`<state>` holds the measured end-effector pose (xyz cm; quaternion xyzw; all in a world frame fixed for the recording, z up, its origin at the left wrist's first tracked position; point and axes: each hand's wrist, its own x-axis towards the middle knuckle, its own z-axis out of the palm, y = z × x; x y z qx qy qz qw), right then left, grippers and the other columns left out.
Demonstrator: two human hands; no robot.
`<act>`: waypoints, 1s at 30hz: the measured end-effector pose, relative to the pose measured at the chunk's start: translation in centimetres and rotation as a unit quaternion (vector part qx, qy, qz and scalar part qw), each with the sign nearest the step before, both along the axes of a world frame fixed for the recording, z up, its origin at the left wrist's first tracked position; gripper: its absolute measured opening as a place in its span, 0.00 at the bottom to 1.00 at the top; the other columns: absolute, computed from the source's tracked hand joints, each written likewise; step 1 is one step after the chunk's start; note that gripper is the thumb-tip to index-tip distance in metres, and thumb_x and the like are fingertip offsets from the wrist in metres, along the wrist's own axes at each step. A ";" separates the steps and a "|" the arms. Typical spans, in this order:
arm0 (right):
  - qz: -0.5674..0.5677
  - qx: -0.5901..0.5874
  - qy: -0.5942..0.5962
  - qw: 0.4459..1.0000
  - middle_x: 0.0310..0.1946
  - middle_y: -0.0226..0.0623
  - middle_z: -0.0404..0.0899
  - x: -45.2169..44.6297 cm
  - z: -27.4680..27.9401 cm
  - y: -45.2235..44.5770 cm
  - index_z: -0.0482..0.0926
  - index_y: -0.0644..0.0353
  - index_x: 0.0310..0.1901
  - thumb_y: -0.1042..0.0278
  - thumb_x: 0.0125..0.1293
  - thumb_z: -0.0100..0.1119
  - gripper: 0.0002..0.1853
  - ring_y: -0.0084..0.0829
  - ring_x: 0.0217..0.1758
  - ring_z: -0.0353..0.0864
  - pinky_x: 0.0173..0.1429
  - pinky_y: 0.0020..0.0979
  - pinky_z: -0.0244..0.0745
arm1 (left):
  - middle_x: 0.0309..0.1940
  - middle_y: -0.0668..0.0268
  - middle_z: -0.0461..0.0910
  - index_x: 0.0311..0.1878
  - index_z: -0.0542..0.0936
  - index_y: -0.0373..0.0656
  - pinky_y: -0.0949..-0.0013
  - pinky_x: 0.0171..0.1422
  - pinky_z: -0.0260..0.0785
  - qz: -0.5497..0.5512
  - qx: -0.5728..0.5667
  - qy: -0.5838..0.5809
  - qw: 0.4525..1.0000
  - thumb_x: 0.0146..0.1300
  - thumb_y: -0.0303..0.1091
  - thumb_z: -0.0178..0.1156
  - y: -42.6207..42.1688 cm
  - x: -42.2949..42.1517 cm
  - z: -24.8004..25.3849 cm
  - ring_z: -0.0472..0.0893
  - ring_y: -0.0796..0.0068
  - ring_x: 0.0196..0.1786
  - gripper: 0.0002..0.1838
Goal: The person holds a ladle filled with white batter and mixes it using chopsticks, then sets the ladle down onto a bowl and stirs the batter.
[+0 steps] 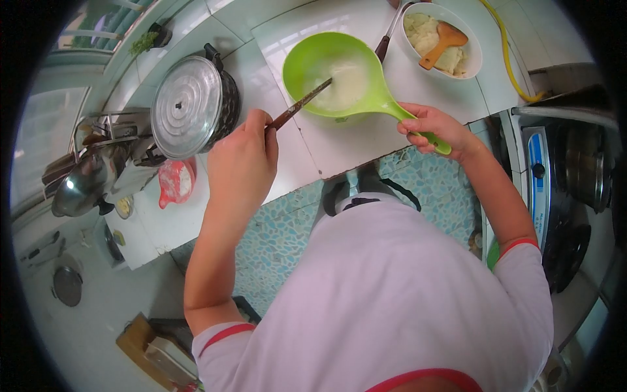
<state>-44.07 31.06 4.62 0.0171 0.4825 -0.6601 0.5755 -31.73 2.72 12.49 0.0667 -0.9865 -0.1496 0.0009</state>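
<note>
My left hand (243, 160) is closed around a pair of dark chopsticks (290, 112), whose tips reach into a green plastic water ladle (299, 60). Inside the ladle lies a cloudy whitish mixture (344, 81); whether it is liquid or paste I cannot tell. My right hand (436, 129) has its fingers wrapped around the ladle's handle (398, 112). The ladle is over the white tiled counter (297, 157), close to its front edge.
To the left are a lidded pot (186, 104), a red scoop with white powder (175, 183) and a utensil rack (98, 140). A white bowl (475, 49) holds pale food and a wooden spatula (446, 42). A yellow hose (509, 55) and a stove (562, 170) are at right.
</note>
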 end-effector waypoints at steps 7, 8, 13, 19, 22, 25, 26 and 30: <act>0.007 0.015 0.007 1.000 0.30 0.25 0.67 -0.7 0.2 0.9 0.58 0.58 0.67 0.71 0.64 0.52 0.29 0.11 0.21 0.62 0.19 0.13 0.59 | 0.24 0.54 0.76 0.39 0.73 0.42 0.56 0.31 0.66 -0.005 0.030 0.017 0.999 0.59 0.29 0.55 0.1 -0.3 -0.2 0.76 0.52 0.27 0.05; 0.006 0.014 0.011 1.000 0.30 0.25 0.67 -0.7 0.2 0.7 0.58 0.58 0.67 0.72 0.64 0.52 0.29 0.11 0.21 0.62 0.19 0.13 0.59 | 0.25 0.54 0.76 0.39 0.74 0.41 0.57 0.31 0.67 -0.003 0.030 0.025 0.999 0.59 0.28 0.55 0.1 -0.3 0.0 0.76 0.53 0.27 0.05; 0.001 0.017 0.030 0.999 0.31 0.25 0.67 0.0 -0.4 0.0 0.59 0.56 0.67 0.72 0.64 0.52 0.29 0.11 0.21 0.63 0.20 0.13 0.60 | 0.31 0.57 0.76 0.38 0.78 0.39 0.66 0.32 0.68 -0.011 0.091 0.076 0.993 0.56 0.23 0.57 0.2 0.0 0.5 0.76 0.60 0.27 0.06; -0.001 0.067 0.090 0.994 0.31 0.24 0.67 1.4 -0.5 -0.8 0.59 0.54 0.67 0.72 0.64 0.53 0.29 0.12 0.22 0.64 0.22 0.15 0.62 | 0.34 0.64 0.76 0.38 0.80 0.35 0.80 0.33 0.68 -0.010 0.347 0.108 0.932 0.55 0.18 0.60 3.0 -0.6 -2.4 0.77 0.81 0.31 0.07; -0.002 0.099 0.111 0.989 0.31 0.24 0.68 2.1 -0.5 -1.3 0.60 0.54 0.67 0.72 0.63 0.53 0.29 0.13 0.22 0.64 0.23 0.16 0.63 | 0.34 0.68 0.74 0.38 0.80 0.35 0.84 0.33 0.67 0.013 0.438 0.108 0.892 0.57 0.19 0.59 3.1 -1.0 -4.9 0.76 0.85 0.31 0.05; -0.011 0.097 0.108 0.989 0.31 0.24 0.68 2.0 -1.3 -1.0 0.60 0.54 0.67 0.73 0.63 0.53 0.30 0.13 0.22 0.65 0.23 0.16 0.64 | 0.35 0.68 0.74 0.39 0.80 0.33 0.83 0.33 0.68 0.031 0.456 0.087 0.885 0.61 0.22 0.57 2.0 -1.8 -6.1 0.76 0.84 0.30 0.06; -0.010 0.098 0.114 0.989 0.31 0.24 0.68 2.1 -1.5 -0.9 0.60 0.54 0.67 0.73 0.63 0.53 0.30 0.13 0.22 0.65 0.23 0.16 0.64 | 0.35 0.67 0.75 0.39 0.80 0.33 0.83 0.33 0.68 0.033 0.463 0.089 0.881 0.61 0.22 0.56 1.2 -1.8 -6.3 0.76 0.83 0.30 0.06; -0.012 0.099 0.144 0.984 0.29 0.23 0.68 2.5 -2.4 -0.8 0.58 0.56 0.68 0.72 0.63 0.54 0.30 0.12 0.20 0.64 0.22 0.16 0.63 | 0.32 0.64 0.77 0.39 0.80 0.29 0.80 0.34 0.68 0.055 0.390 0.134 0.909 0.64 0.24 0.53 -1.5 -0.7 -6.5 0.76 0.81 0.29 0.08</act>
